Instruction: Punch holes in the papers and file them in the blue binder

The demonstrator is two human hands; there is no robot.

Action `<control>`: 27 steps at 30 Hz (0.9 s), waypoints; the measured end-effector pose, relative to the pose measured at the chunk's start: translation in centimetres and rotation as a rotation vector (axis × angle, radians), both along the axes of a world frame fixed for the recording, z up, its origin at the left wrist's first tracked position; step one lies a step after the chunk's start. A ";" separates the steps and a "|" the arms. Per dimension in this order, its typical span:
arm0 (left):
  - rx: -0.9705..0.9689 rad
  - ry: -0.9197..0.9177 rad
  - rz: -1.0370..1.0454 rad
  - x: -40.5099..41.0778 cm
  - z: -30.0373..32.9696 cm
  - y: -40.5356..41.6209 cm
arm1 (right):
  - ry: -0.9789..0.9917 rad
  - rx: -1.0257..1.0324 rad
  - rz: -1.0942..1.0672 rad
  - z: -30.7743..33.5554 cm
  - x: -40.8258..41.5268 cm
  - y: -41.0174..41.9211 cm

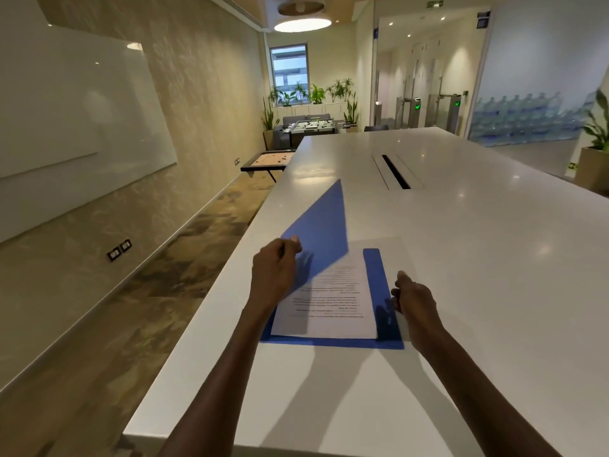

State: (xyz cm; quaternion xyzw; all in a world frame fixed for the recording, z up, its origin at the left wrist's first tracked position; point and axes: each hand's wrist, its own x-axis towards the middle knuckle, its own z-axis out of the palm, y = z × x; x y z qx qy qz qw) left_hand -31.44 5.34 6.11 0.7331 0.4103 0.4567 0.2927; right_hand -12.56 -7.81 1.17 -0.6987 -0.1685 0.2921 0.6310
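Observation:
A blue binder [384, 291] lies on the white table [478, 258] in front of me. Printed white papers [333, 305] rest inside it, text facing away from me. The binder's blue cover flap [321, 225] stands lifted and tilted over the left side, blurred by motion. My left hand [275, 268] pinches the near edge of that flap between thumb and fingers. My right hand [412, 298] rests at the binder's right edge, fingers curled against it; whether it grips the edge I cannot tell. No hole punch is in view.
A cable slot [397, 173] is set into the table beyond the binder. The table's left edge runs close beside my left arm, with carpeted floor below. A whiteboard [82, 107] hangs on the left wall. Game tables and plants stand far back.

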 end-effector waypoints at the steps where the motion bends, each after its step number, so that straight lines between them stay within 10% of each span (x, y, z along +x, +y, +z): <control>1: 0.003 0.071 -0.006 0.6 -0.7 0.1 | -0.020 0.028 -0.028 0.5 0.2 -0.4; 13: 0.040 0.668 -0.158 4.5 -7.6 -0.2 | -0.970 -0.286 0.404 -4.8 1.0 -0.4; 27: 0.151 0.775 -0.024 6.6 -8.9 -2.0 | -1.056 -0.270 0.406 -5.6 1.6 -0.3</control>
